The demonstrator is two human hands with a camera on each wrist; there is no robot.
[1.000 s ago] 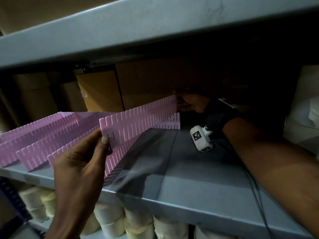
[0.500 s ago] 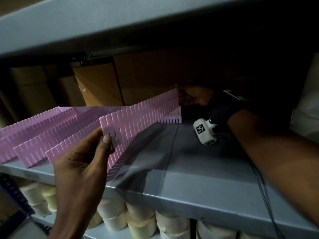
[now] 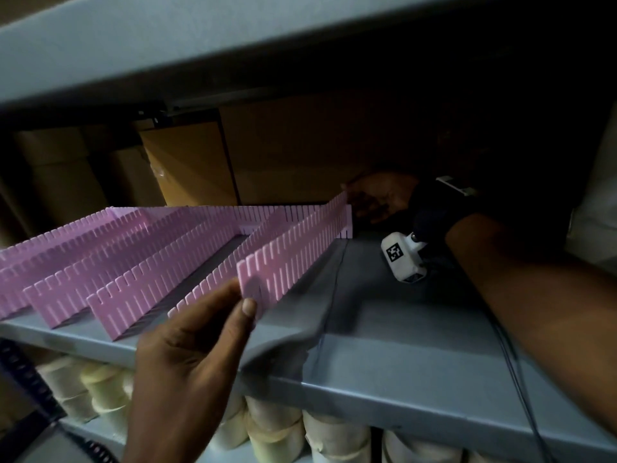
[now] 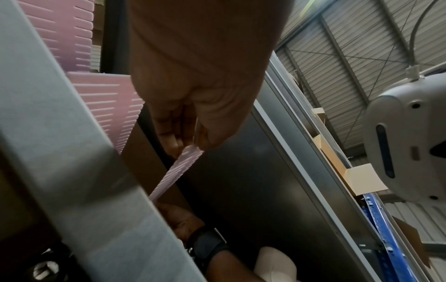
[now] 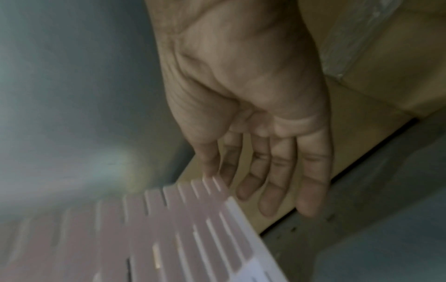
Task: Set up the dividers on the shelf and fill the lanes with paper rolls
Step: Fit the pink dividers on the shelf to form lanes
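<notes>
Several pink dividers stand in rows on the grey shelf, slotted into a cross strip at the back. The left hand pinches the near end of the rightmost divider between thumb and fingers, holding it tilted above the shelf's front edge. The right hand reaches deep under the upper shelf, its fingers straight and relaxed just beside the divider's far end; actual contact cannot be told. Brown boxes close off the back. Paper rolls fill the shelf below. A white wrist camera hangs under the right wrist.
</notes>
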